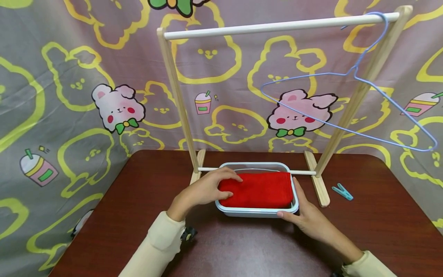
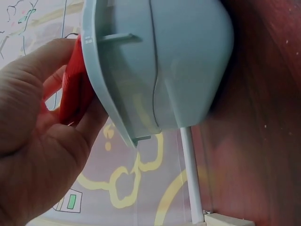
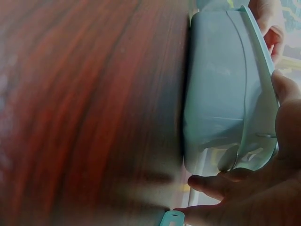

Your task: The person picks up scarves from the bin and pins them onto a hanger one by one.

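Observation:
A folded red cloth (image 1: 259, 190) lies in a pale blue plastic basin (image 1: 256, 211) on the table. My left hand (image 1: 209, 187) is over the basin's left end, with thumb and fingers bent around the cloth's left end. In the left wrist view, the red cloth (image 2: 77, 84) shows between the fingers of my left hand (image 2: 42, 113). My right hand (image 1: 306, 215) holds the basin's right end, thumb at the front rim and fingers along the side. The right wrist view shows the basin (image 3: 218, 89) resting on the table; its inside is hidden there.
A wooden rack with a white top bar (image 1: 277, 27) stands behind the basin. A blue hanger (image 1: 356, 73) hangs at the bar's right end. On the brown table (image 1: 145, 215), a light blue clothespin (image 1: 342, 191) lies to the right. Patterned curtain (image 1: 225, 96) covers the back.

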